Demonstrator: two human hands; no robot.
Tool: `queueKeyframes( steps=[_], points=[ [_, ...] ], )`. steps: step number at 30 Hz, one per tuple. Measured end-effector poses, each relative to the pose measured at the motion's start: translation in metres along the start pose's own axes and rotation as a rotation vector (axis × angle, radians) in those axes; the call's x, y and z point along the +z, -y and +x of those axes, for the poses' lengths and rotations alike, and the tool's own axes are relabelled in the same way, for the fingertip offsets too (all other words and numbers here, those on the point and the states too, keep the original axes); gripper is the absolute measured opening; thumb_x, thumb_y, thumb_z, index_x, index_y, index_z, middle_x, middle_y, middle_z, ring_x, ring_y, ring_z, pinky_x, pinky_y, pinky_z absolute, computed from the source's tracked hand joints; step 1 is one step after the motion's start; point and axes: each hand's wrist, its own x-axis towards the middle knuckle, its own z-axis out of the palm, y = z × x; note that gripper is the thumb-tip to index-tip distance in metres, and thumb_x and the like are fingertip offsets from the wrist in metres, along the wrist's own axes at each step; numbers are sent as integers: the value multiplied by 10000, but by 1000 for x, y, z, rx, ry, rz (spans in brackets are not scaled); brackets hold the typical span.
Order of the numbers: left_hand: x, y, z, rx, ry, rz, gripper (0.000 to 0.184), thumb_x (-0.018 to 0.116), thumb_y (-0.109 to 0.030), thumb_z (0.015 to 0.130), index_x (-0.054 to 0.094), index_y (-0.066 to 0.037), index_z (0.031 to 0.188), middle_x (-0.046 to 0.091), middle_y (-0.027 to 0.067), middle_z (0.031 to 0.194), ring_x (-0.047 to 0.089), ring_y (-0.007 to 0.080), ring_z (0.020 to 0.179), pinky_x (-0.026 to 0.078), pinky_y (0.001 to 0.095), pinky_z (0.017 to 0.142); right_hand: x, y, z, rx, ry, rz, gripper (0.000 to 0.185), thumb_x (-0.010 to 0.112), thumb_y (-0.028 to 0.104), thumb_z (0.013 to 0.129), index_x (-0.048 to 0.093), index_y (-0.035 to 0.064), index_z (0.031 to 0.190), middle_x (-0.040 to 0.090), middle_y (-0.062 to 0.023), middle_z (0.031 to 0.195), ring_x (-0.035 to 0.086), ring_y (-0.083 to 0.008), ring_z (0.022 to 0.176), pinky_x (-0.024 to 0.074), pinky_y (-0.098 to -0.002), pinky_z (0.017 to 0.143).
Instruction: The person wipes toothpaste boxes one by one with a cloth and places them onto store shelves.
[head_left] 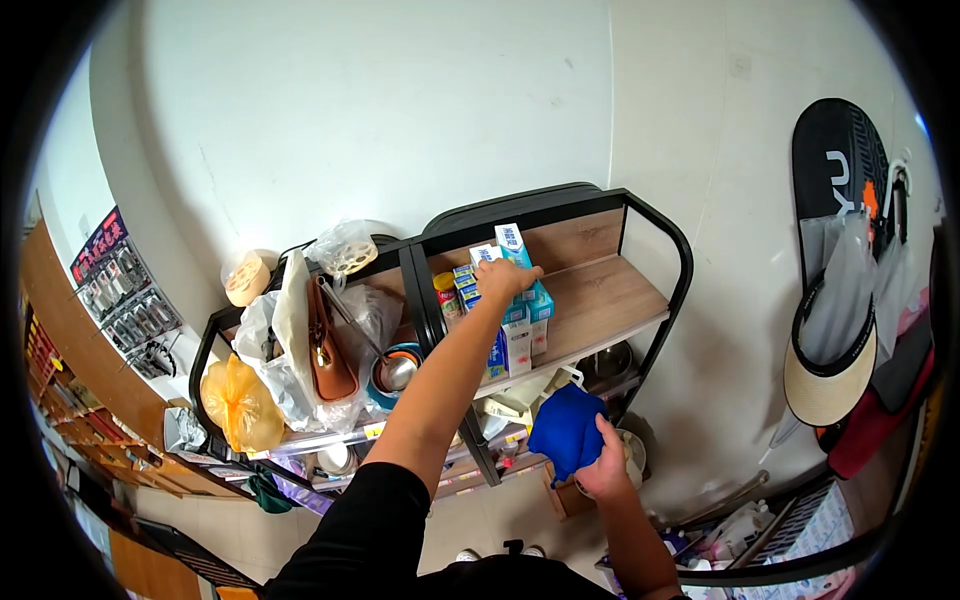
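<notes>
Reaching over the shelf (615, 300), the left hand (506, 281) rests its fingers on the tops of the cartons (518, 345), which stand upright in a tight cluster; the fingers are partly spread, and whether they grip one I cannot tell. The right hand (606, 462) has its fingers curled round the edge of a blue cloth bundle (567, 435), held in front of the lower level and hiding part of it. A yellow-lidded container (446, 290) stands just left of the cartons, beside the black post (425, 310) that divides the unit. The left forearm crosses in front of that post and covers some of the cartons' lower left side. Beyond it sit a ladle (398, 374) in a bowl, a brown handbag (330, 360), white plastic bags (265, 350) and a knotted yellow bag (240, 405). Well to the right, a visor (828, 385) hangs below a black case (828, 150).
</notes>
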Motion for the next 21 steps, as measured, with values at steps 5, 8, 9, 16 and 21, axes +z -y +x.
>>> queueKeyframes(
  steps=[5, 8, 9, 16, 21],
  points=[
    [18, 7, 6, -18, -123, -145, 845, 738, -543, 726, 594, 41, 1320, 475, 265, 1426, 435, 407, 1338, 415, 444, 1090, 8, 3, 6, -17, 18, -30, 552, 534, 310, 1021, 406, 25, 1476, 522, -158, 1451, 507, -319, 1337, 372, -499, 1145],
    [19, 12, 12, 12, -186, -169, 817, 737, -506, 730, 586, 66, 1294, 548, 279, 1346, 498, 416, 1274, 442, 451, 1058, -2, 3, 14, 12, -4, -10, 527, 551, 284, 1013, 432, 28, 1458, 539, -155, 1434, 521, -314, 1322, 386, -496, 1133],
    [15, 12, 9, 29, -192, -178, 812, 739, -492, 733, 574, 81, 1285, 592, 285, 1293, 554, 419, 1218, 470, 459, 1025, -2, 4, 15, 16, 0, -10, 527, 551, 284, 1013, 432, 28, 1458, 539, -155, 1434, 521, -314, 1322, 386, -496, 1133],
    [-13, 36, -68, 369, 33, -869, 785, 741, -322, 793, 432, 105, 1374, 648, 237, 1144, 674, 294, 983, 550, 369, 847, 32, 20, 18, -72, 74, -55, 576, 573, 400, 1009, 452, 31, 1435, 559, -151, 1402, 547, -329, 1286, 422, -517, 1107],
    [-15, 72, -162, 467, 405, -1352, 707, 701, -192, 901, 352, -4, 1486, 614, 171, 1264, 644, 247, 1096, 520, 343, 953, 53, 28, 11, -171, 143, -223, 529, 591, 349, 1010, 478, 19, 1408, 562, -159, 1359, 584, -332, 1202, 468, -524, 1065]
  ],
)
